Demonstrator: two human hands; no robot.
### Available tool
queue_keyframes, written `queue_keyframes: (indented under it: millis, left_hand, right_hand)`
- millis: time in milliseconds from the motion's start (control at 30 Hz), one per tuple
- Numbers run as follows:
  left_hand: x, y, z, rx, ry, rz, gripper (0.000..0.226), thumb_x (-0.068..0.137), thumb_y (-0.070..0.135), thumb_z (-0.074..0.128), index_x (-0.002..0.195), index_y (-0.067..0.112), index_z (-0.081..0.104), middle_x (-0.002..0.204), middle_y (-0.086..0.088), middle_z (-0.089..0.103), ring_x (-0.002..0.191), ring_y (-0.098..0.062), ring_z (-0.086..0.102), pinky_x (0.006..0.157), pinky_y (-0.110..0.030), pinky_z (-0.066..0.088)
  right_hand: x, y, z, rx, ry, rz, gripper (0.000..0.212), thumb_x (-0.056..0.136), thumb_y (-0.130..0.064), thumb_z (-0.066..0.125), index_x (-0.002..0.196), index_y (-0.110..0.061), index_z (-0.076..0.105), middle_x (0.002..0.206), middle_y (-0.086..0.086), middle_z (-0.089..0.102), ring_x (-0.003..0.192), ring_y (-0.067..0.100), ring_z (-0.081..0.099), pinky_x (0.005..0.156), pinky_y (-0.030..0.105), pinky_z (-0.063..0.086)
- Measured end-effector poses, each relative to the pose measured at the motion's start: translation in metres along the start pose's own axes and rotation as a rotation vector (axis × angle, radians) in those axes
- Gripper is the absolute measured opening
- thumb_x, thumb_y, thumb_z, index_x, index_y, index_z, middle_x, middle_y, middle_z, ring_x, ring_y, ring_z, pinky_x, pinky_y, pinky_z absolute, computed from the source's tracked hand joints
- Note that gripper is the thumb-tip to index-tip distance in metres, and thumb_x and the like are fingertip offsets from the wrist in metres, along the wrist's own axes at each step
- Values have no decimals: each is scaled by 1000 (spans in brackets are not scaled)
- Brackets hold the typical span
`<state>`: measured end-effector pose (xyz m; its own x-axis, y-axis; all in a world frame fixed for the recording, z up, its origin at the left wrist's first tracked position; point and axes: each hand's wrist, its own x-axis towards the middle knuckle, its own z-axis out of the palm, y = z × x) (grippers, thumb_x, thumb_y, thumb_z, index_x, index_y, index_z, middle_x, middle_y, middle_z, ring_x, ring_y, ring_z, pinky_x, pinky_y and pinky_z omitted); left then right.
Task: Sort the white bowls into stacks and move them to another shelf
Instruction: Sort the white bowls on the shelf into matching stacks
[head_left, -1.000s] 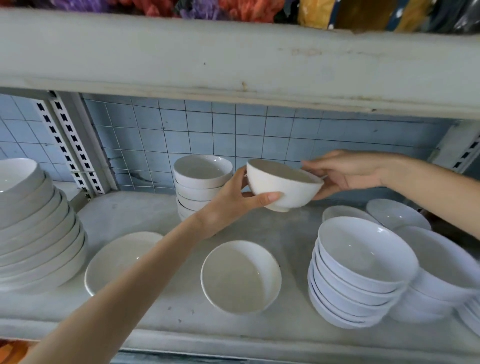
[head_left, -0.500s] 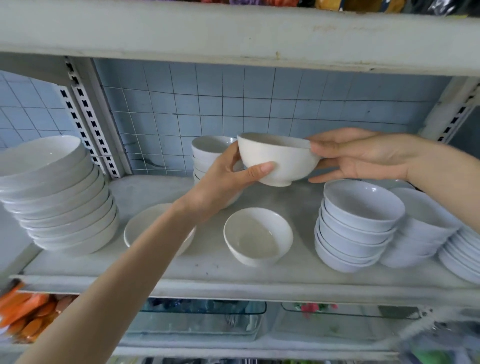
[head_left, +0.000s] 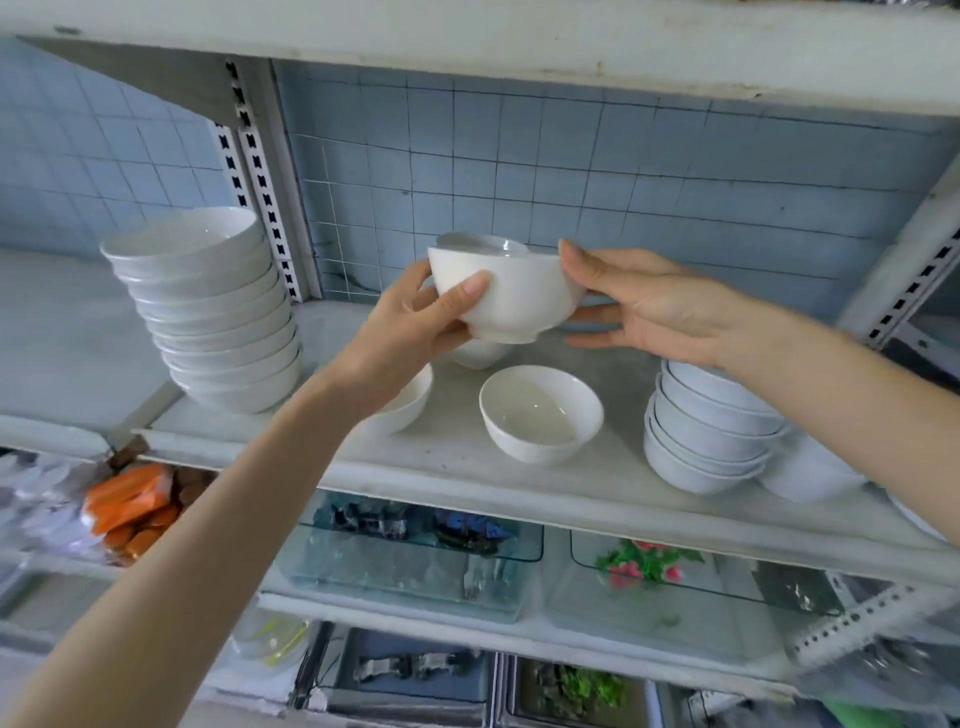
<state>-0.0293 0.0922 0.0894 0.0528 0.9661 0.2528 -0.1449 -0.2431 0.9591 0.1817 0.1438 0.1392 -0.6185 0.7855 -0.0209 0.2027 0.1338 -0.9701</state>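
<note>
My left hand (head_left: 410, 322) grips a white bowl (head_left: 514, 296) held in the air above the shelf (head_left: 467, 467), thumb on its front wall. My right hand (head_left: 654, 306) touches the bowl's right side with nearly straight fingers. Right behind it stands a small stack of like bowls (head_left: 478, 241), mostly hidden. A single bowl (head_left: 540, 415) sits on the shelf below. A shallower bowl (head_left: 405, 405) lies partly behind my left wrist. A tall stack of wide bowls (head_left: 218, 312) stands at the left, and another stack (head_left: 711, 431) at the right.
More stacked bowls (head_left: 810, 473) sit at the far right under my right forearm. The upper shelf board (head_left: 519, 41) hangs close overhead. A slotted upright (head_left: 260, 176) stands behind the tall stack. Glass trays (head_left: 415, 566) and orange packets (head_left: 130, 499) fill the shelves below.
The view has dropped and pulled back, showing the lower shelves. The bowl has stayed between both hands in front of the small stack, and my right fingers have straightened against its side.
</note>
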Motion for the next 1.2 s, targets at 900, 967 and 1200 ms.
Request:
queue_keyframes:
  millis: [900, 967, 1200]
  left_hand:
    - [-28, -3, -115, 371, 142, -1, 53, 85, 48, 63, 121, 11, 51, 111, 0, 61, 97, -10, 59, 77, -21, 50]
    - [-27, -11, -125, 370, 69, 1, 62, 78, 51, 67, 121, 9, 52, 112, -1, 64, 101, -14, 61, 81, -23, 52]
    - [-35, -46, -140, 376, -28, -92, 67, 85, 39, 63, 138, 12, 33, 128, 1, 51, 122, -15, 49, 99, -28, 43]
  right_hand:
    - [55, 22, 136, 69, 259, -43, 73, 55, -53, 73, 117, -18, 56, 111, -5, 65, 103, 10, 63, 80, 26, 52]
    - [59, 33, 141, 44, 317, -34, 82, 54, -55, 79, 123, -18, 53, 118, -4, 64, 109, 12, 61, 85, 28, 52]
    - [67, 60, 153, -122, 315, 17, 87, 61, -38, 79, 135, -15, 40, 128, -4, 55, 118, 11, 51, 99, 30, 45]
